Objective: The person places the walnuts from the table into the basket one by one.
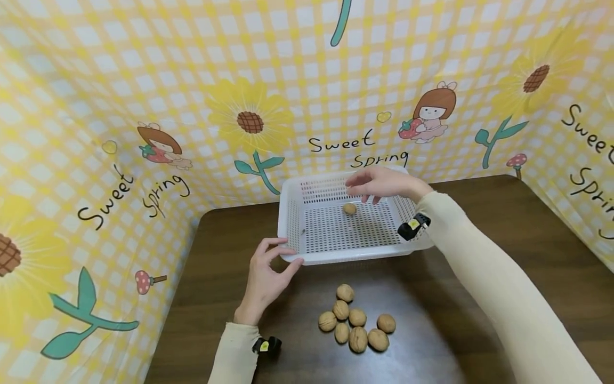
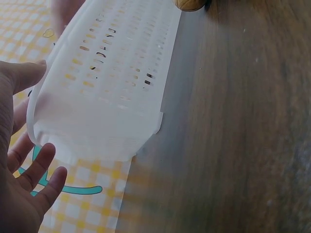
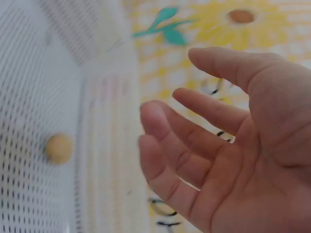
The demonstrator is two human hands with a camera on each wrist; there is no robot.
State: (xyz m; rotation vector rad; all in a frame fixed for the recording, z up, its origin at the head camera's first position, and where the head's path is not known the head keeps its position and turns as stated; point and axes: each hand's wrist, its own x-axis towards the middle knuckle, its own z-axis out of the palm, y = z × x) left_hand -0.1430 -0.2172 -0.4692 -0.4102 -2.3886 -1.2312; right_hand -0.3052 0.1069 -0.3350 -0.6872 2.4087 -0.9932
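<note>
A white slotted plastic basket (image 1: 352,257) stands toward the back of the table. My left hand (image 1: 266,277) holds its near left corner, the thumb at the near rim and other fingers around the side; the left wrist view shows the thumb and fingers about the basket's edge (image 2: 39,92). One walnut (image 1: 349,208) lies on the basket floor. Above it, over the far part of the basket, is my right hand (image 1: 381,182), its fingers loosely bent. In the right wrist view the palm holds nothing, and the walnut (image 3: 59,148) sits apart from the fingers.
Several walnuts (image 1: 357,318) lie in a loose group on the brown wooden table (image 1: 479,277), on the near side of the basket. A yellow checked cloth (image 1: 297,58) with flowers and lettering hangs behind and at both sides.
</note>
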